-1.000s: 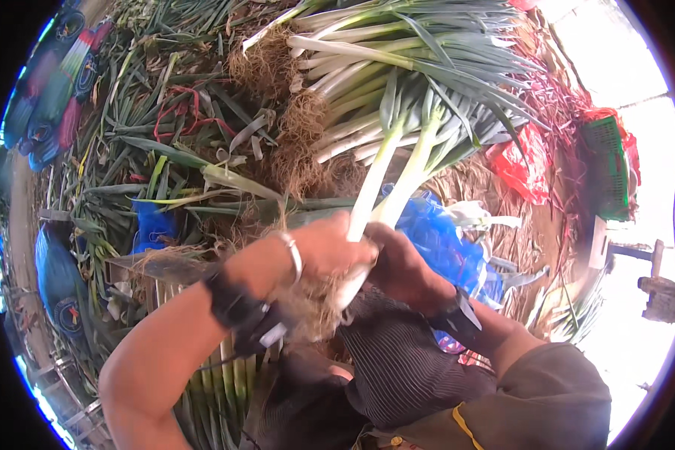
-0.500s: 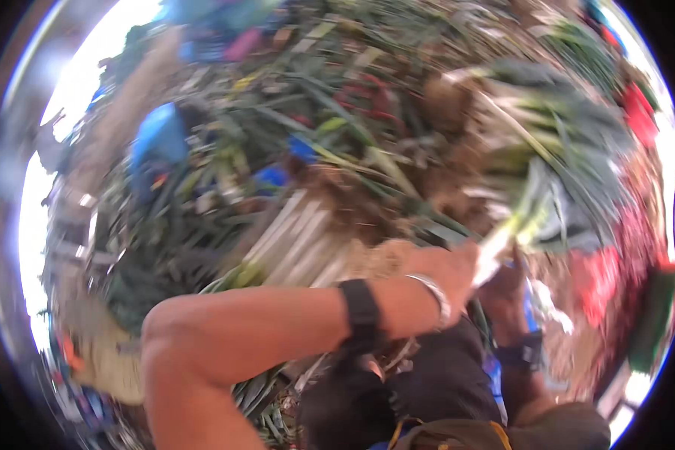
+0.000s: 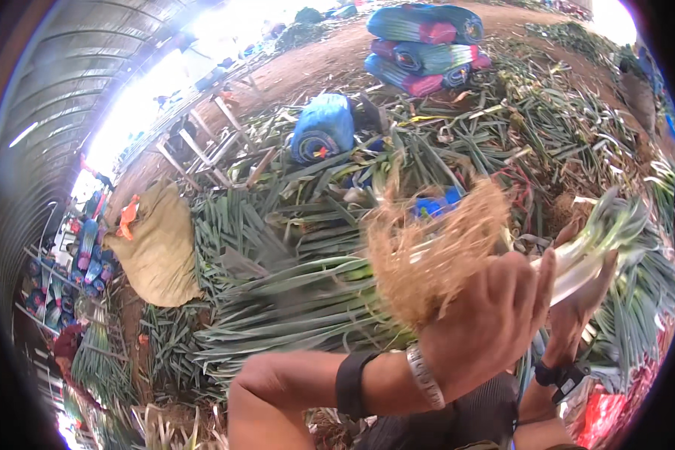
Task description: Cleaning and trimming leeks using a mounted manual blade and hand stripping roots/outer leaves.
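Across my lap I have a leek bundle. Its white stalks run to the right into green leaves, and a brown mass of stringy roots hangs out at its left end. My left hand, with a pale bracelet and black band at the wrist, is closed over the stalks just behind the roots. My right hand curls round the stalks from below, a dark watch on its wrist. How many leeks lie in the grip cannot be made out. Cut leeks lie in a row to the left.
Loose leek leaves cover the ground ahead. A blue wrapped bundle stands among them, with stacked wrapped bundles behind. Further left are a wooden frame and a tan sack. More leeks lie at the right, beside red plastic.
My view has swung left and up, bringing the stacked bundles and the tan sack into sight. Both hands now hold the leek bundle higher, its roots pointing left.
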A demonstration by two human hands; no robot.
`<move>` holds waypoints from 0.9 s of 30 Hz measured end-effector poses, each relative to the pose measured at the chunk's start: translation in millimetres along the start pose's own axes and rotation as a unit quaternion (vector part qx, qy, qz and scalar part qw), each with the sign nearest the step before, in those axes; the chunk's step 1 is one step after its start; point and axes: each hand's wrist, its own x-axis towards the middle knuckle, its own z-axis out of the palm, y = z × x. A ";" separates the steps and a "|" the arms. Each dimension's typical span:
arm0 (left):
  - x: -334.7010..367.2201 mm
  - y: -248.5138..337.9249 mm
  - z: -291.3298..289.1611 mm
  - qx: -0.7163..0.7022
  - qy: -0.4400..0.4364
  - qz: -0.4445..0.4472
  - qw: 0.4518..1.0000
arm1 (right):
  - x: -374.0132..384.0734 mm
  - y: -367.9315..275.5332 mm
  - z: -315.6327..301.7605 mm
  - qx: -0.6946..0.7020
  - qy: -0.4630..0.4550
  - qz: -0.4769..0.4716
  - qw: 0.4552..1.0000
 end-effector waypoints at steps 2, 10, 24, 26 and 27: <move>-22.9 2.9 0.9 -0.012 0.023 -0.084 0.996 | 10.6 11.8 21.6 -0.045 -0.043 0.022 0.998; -89.3 34.4 58.2 -0.208 0.095 -0.313 0.922 | 41.9 80.3 102.0 -0.267 -0.190 0.091 0.940; -159.5 -7.9 31.3 -0.343 -0.249 -0.319 0.848 | 56.3 205.0 -45.4 -0.773 -0.504 0.054 0.382; -171.9 -14.8 41.6 -0.319 -0.239 -0.362 0.843 | 53.5 207.2 -109.6 -0.829 -0.512 0.104 0.199; -181.5 -18.3 52.9 -0.310 -0.243 -0.391 0.832 | 50.3 209.6 -134.1 -0.837 -0.479 0.163 0.208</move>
